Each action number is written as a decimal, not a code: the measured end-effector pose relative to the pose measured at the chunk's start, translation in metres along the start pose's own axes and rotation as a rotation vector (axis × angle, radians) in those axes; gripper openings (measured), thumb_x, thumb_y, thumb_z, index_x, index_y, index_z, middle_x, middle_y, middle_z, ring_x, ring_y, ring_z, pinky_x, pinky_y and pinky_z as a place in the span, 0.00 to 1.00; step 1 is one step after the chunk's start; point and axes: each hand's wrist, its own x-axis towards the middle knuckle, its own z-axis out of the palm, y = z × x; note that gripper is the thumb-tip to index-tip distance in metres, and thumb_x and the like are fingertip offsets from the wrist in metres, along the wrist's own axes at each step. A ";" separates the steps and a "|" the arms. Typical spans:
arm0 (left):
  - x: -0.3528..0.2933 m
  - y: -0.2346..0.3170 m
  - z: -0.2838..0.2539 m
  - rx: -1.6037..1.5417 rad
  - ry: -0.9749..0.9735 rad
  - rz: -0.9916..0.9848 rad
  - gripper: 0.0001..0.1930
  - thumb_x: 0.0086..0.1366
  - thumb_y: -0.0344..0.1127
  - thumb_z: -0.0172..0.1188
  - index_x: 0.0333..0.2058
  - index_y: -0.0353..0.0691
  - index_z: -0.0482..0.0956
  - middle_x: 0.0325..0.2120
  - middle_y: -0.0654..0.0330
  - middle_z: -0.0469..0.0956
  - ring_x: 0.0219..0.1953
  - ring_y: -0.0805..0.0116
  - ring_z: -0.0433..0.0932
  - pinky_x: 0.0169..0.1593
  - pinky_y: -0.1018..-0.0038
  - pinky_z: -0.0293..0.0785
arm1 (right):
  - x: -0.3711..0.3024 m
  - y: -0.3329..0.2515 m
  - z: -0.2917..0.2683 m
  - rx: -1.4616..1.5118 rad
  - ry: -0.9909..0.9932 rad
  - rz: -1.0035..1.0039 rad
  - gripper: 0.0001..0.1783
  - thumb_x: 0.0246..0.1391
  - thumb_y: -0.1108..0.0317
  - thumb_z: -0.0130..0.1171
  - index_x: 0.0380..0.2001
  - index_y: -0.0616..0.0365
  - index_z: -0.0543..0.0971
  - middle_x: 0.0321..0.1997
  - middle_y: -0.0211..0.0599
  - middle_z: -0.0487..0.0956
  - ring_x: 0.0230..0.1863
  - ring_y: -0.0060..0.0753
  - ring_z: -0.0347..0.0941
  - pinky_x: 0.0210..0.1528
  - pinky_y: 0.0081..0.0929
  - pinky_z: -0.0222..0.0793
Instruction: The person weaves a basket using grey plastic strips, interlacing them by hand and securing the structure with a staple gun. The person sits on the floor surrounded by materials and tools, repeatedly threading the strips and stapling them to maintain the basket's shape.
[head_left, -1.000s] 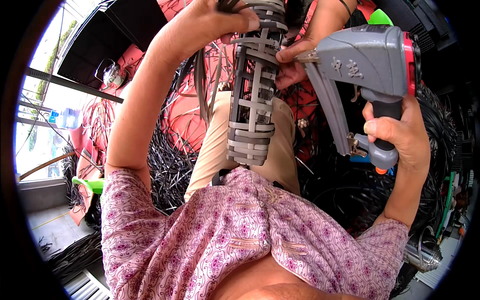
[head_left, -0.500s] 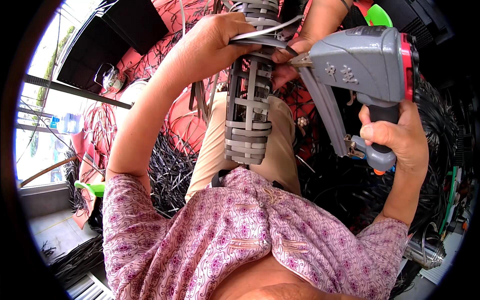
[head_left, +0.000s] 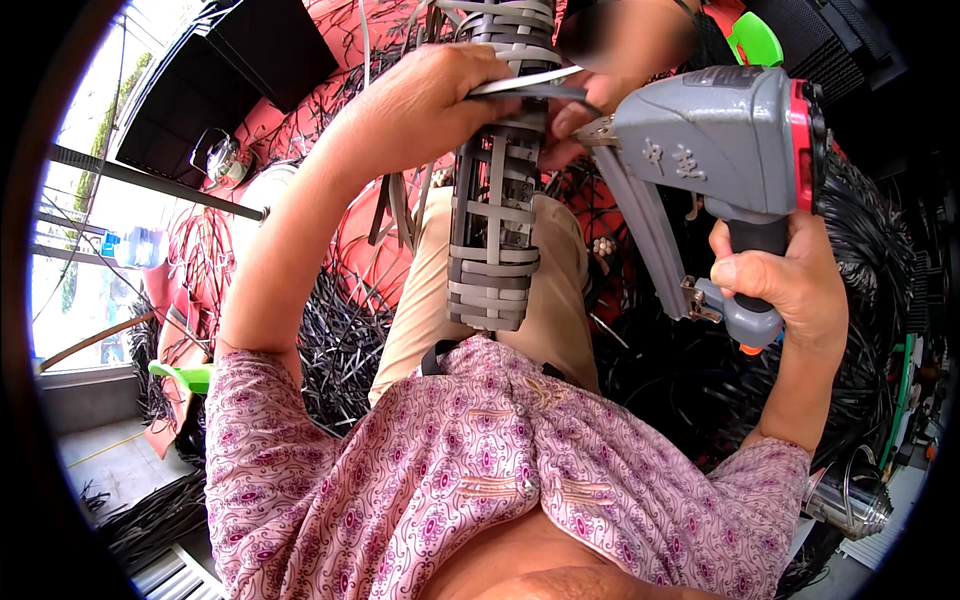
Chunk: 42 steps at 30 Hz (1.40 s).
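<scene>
A narrow frame woven with flat grey strips (head_left: 495, 270) stretches away from my lap between my knees. My left hand (head_left: 435, 100) is closed at its left side, pinching a pale flat strip (head_left: 540, 78) that crosses over the frame; its fingertips are partly hidden. My right hand (head_left: 790, 265) wraps round the black grip of a grey and red staple gun (head_left: 710, 140). The gun's nose is close to the frame's right side. Another person's hand (head_left: 575, 120) is between the nose and the frame, with its fingers by the strip end.
Black loose strips (head_left: 345, 350) lie in heaps on both sides of my legs. A red floor covering (head_left: 385, 265) is strewn with strips. At the upper left are a black box (head_left: 265, 50) and a metal kettle (head_left: 225, 160); a bright green object (head_left: 757, 40) is at the upper right.
The staple gun in my right hand has shifted slightly left and down. My left hand has dropped a little with the strip. The other person's arm has moved, and its upper part looks blurred.
</scene>
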 end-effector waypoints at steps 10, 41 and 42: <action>-0.002 0.006 -0.001 -0.353 0.008 -0.413 0.09 0.59 0.33 0.63 0.34 0.34 0.78 0.19 0.68 0.75 0.23 0.79 0.72 0.29 0.79 0.69 | 0.006 -0.004 0.000 0.023 -0.007 0.019 0.16 0.40 0.73 0.68 0.35 0.62 0.76 0.24 0.30 0.75 0.24 0.22 0.72 0.28 0.21 0.67; 0.011 -0.011 -0.017 -0.314 -0.145 -0.372 0.14 0.65 0.42 0.58 0.33 0.35 0.77 0.19 0.71 0.66 0.24 0.82 0.63 0.28 0.80 0.61 | 0.023 -0.016 -0.001 0.056 -0.007 0.095 0.21 0.37 0.78 0.69 0.38 0.64 0.75 0.25 0.31 0.76 0.25 0.22 0.72 0.29 0.22 0.68; 0.012 -0.011 -0.017 -0.306 -0.157 -0.379 0.14 0.65 0.42 0.58 0.32 0.35 0.77 0.19 0.71 0.67 0.24 0.82 0.64 0.28 0.80 0.62 | 0.022 -0.016 -0.001 0.054 -0.006 0.097 0.21 0.37 0.79 0.69 0.38 0.64 0.75 0.25 0.31 0.76 0.25 0.22 0.72 0.29 0.22 0.68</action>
